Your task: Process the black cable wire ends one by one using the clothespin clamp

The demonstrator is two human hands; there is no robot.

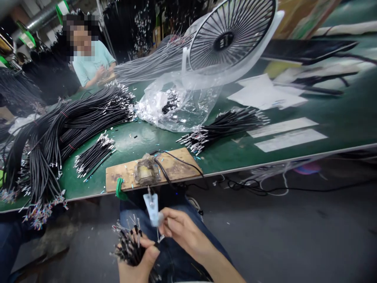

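My left hand point(141, 263) is wrapped round a bundle of short black cables point(128, 245), their stripped, pale ends pointing up. Close by on the right, my right hand point(184, 234) has thumb and fingers pinched together, and what they hold is too small to make out. A thin whitish wire end point(160, 238) shows just below those fingertips. Right beside them hangs a light blue tapered piece point(152, 208), on the shaft of a small grimy motor point(146, 169). That motor sits on a wooden board point(182, 159) at the table edge.
A green clamp point(119, 188) grips the board. Black cable bundles point(70, 122) cover the green table's point(220, 165) left; a short cable bundle point(94, 155) and another bundle point(224, 125) lie nearer. A plastic bag point(188, 110) and white fan point(232, 39) stand behind. A person point(92, 65) sits opposite.
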